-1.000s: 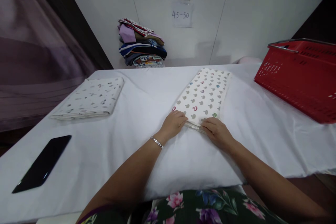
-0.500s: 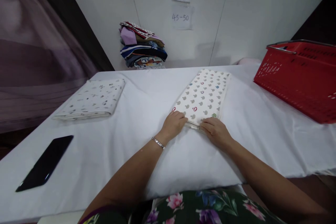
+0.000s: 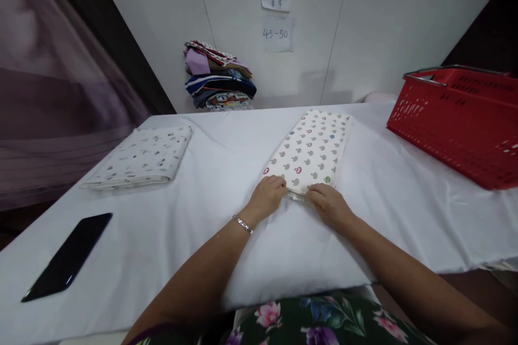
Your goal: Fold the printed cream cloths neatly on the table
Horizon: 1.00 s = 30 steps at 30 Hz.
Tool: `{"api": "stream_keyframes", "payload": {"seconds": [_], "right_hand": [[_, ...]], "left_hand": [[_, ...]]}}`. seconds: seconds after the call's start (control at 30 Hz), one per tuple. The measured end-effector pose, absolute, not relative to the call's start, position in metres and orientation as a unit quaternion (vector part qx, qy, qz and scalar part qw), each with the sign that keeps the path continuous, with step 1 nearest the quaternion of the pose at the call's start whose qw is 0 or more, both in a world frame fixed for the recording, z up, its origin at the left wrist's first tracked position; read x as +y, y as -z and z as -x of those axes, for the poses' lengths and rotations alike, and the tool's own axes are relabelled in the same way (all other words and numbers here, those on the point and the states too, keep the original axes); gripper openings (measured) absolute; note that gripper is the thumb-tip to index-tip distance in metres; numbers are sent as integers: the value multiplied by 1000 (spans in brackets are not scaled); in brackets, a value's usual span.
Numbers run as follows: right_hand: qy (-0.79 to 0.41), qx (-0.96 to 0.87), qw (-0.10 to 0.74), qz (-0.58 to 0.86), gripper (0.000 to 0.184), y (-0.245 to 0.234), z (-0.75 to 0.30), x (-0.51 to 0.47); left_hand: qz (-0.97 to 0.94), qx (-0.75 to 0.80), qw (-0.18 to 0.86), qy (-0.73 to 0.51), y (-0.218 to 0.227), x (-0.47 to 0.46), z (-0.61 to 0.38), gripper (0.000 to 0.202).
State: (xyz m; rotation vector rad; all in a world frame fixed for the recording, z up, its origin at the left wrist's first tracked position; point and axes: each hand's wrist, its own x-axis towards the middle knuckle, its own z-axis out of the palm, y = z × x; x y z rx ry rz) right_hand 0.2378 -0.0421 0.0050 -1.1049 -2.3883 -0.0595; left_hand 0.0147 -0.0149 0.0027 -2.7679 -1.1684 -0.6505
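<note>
A folded cream cloth with a mouse-head print lies lengthwise on the white table, a little right of the middle. My left hand grips the left part of its near edge, fingers curled over the fabric. My right hand pinches the same near edge at the right. A thin bracelet sits on my left wrist.
A second folded cloth with a grey print lies at the left. A black phone rests near the front left edge. A red plastic basket stands at the right. A stack of folded clothes sits against the wall behind the table.
Both hands have stayed on the near edge of the cloth. The view has shifted slightly; nothing on the table has moved.
</note>
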Motion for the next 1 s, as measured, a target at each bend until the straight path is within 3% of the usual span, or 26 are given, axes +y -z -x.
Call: {"api": "stream_keyframes", "payload": {"seconds": [0.87,1.0], "right_hand": [[75,-865,300,396,24,3,-228,-38],[86,-858,319,393,26,3,-227,-37]], "left_hand": [[899,-366,50,236,2,-14,-18,15],[899,-358,41,249,5,-16,-14,24]]}}
